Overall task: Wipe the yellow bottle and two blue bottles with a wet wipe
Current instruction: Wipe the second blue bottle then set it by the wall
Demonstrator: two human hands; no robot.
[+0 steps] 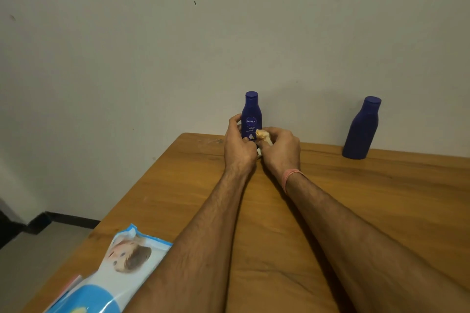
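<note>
A small blue lotion bottle (251, 115) stands upright near the far edge of the wooden table. My left hand (239, 143) grips its left side and lower body. My right hand (281, 150) holds a crumpled pale wet wipe (263, 135) pressed against the bottle's lower right side. A larger blue bottle (361, 129) stands upright further right, by the wall, apart from both hands. No yellow bottle is in view.
A pack of wet wipes (112, 269) with a blue and white wrapper lies at the near left corner of the table (381, 198). The table's left edge runs diagonally beside it, with floor below. A plain wall stands right behind the bottles.
</note>
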